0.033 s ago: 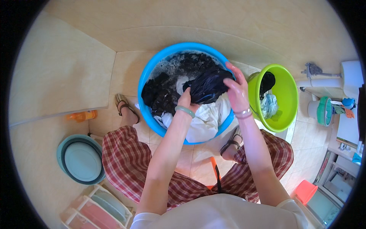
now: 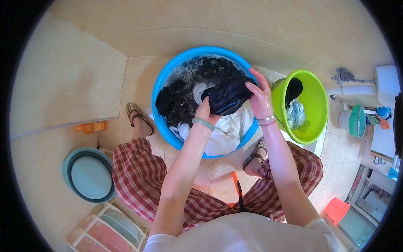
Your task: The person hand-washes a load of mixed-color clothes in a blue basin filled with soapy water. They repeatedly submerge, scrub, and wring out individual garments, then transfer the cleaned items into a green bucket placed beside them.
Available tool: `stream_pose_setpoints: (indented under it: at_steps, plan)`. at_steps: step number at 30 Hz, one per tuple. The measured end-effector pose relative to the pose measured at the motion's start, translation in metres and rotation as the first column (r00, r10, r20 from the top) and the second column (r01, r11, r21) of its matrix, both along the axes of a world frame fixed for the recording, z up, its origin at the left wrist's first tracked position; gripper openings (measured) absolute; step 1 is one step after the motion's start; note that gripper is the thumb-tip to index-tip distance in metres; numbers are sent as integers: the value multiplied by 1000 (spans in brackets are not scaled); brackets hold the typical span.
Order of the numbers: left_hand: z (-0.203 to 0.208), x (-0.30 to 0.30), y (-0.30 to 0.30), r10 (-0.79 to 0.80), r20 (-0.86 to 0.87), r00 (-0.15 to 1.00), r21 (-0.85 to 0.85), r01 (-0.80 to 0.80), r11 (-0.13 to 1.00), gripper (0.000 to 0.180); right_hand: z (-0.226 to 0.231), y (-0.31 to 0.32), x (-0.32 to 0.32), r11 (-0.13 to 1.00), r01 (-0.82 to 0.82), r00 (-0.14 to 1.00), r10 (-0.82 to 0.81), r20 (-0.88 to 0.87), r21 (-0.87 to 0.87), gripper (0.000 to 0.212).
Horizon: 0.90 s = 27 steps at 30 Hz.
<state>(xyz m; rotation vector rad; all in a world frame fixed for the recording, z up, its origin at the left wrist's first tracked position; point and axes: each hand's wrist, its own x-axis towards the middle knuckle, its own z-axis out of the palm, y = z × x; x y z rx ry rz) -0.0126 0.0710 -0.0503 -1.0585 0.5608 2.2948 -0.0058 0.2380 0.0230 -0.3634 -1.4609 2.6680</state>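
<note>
A blue basin [image 2: 157,122] in front of me holds soapy water with dark clothes [image 2: 178,105] and a white garment [image 2: 226,136]. Above the water, a wet black garment [image 2: 228,96] is bunched between my hands; its exact kind is unclear. My left hand [image 2: 205,112], below a green bangle, grips its near left side, the fingers partly hidden under the cloth. At the garment's right end, my right hand [image 2: 261,97] has its thumb on the near side and its fingers around the far side.
Right of the basin, a lime-green bucket [image 2: 317,107] contains black and pale cloth. Grey-blue basins [image 2: 90,178] and an orange bottle [image 2: 90,127] are at left. A white rack [image 2: 90,227] stands lower left, a red container [image 2: 337,211] lower right. A wall rises behind the basin.
My right hand's thumb and fingers have come closer together around the garment's right end. The garment has shifted slightly in my hands; my left hand stays nearly in place.
</note>
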Motion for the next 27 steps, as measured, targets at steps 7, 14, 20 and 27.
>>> stream_pose_setpoints:
  at_steps: [7,14,20,27]
  plan:
    - [42,35,12,-46,-53,998,194,55,979,43,-89,-19,30,809,-59,957,212,197,-585,49]
    - [21,48,-3,-163,-115,980,34,168,985,44,-48,-26,26,908,-97,943,215,255,-408,36]
    - [65,61,-30,-281,-127,951,320,308,896,74,15,-44,32,946,29,995,4,-99,322,40]
    - [62,36,0,18,-350,936,-266,-117,957,26,3,-74,51,940,286,955,-265,135,-185,21]
